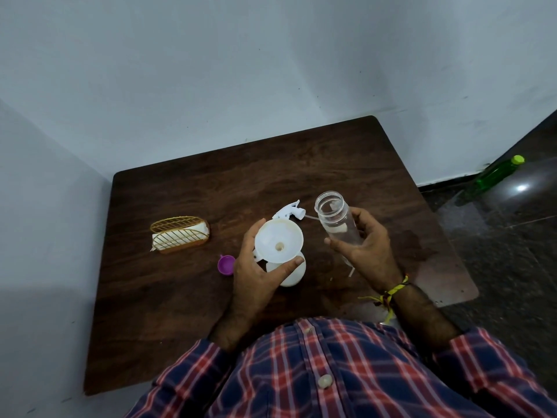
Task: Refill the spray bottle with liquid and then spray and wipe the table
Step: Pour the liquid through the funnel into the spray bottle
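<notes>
Between my hands (262,276) the spray head (289,211) and a white container (291,274) crowded the middle of the tabletop (346,155). A purple cap (226,264) and a napkin holder (180,235) blocked the left; the far strip and near-left corner lay open for passing

Clear plastic spray bottle (337,220) uncapped, tilted, off the surface.
White plastic funnel (278,241) raised over a white plastic container (291,274); white trigger spray head (290,210) lies on dark wooden surface (187,297) behind it, tube toward bottle.
</notes>
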`<state>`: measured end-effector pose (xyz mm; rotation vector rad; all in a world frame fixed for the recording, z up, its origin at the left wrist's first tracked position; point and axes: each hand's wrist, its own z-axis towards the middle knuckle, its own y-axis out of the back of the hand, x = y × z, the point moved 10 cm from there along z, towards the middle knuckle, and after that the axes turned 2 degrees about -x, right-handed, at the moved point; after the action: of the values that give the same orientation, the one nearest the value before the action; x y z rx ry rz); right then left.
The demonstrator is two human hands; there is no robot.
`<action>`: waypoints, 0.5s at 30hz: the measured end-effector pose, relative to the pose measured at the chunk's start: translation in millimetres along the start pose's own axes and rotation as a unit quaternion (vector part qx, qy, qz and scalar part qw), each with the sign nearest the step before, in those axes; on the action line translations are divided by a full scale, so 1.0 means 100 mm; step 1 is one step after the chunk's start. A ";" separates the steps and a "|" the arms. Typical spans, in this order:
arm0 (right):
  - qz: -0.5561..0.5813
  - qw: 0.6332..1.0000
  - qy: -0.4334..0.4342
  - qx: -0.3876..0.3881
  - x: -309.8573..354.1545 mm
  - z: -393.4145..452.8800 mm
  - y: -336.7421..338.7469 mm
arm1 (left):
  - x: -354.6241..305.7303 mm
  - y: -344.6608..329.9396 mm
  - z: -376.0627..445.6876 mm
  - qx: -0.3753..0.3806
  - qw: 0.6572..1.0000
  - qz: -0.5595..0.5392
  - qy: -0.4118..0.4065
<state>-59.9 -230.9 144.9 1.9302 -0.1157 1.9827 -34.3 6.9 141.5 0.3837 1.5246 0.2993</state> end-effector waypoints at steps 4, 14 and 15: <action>-0.003 1.000 -0.004 0.001 -0.02 0.01 0.01 | -0.01 0.01 -0.01 -0.001 1.000 -0.003 -0.001; -0.018 1.000 -0.009 0.012 -0.06 0.00 -0.01 | -0.07 0.05 -0.01 -0.007 1.000 -0.009 -0.009; -0.018 1.000 -0.010 0.012 -0.06 0.00 -0.02 | -0.06 0.07 -0.01 -0.011 1.000 -0.011 -0.006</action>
<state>-59.2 -230.6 138.9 1.9535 -0.0628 1.9511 -35.0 10.3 150.2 0.3506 1.5126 0.2957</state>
